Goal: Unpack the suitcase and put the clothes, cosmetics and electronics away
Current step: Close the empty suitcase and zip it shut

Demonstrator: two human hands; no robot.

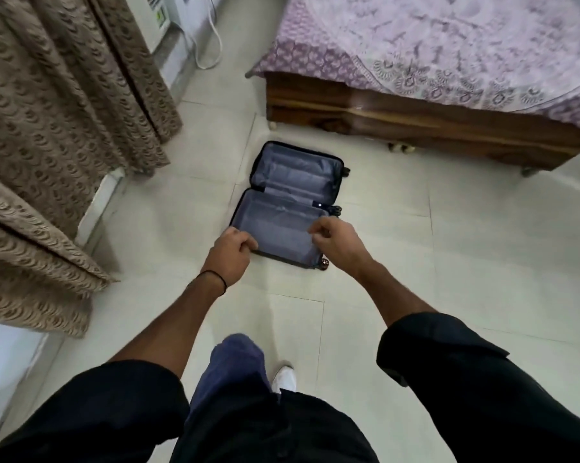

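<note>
At the left of the frame the brown patterned curtain [48, 128] hangs down to the pale tiled floor [449, 262]. Your left arm reaches forward from the lower centre, its black sleeve pushed up to the elbow and a thin dark band [215, 277] on the wrist. Your left hand [235, 248] is knuckles-up, with its fingers curled round the near left rim of the suitcase [295, 175].

The suitcase lies open and flat on the floor in the middle of the frame. Only grey lining shows in both halves, and the far half sits near the bed's corner.

Your right arm stretches in from the lower right. Your right hand [337, 240] hangs over the near half's right side, fingers bent downward with thumb and forefinger close together. You cannot tell whether they pinch the lining.

The wooden bed [432, 121] with its purple cover fills the upper right.
</note>
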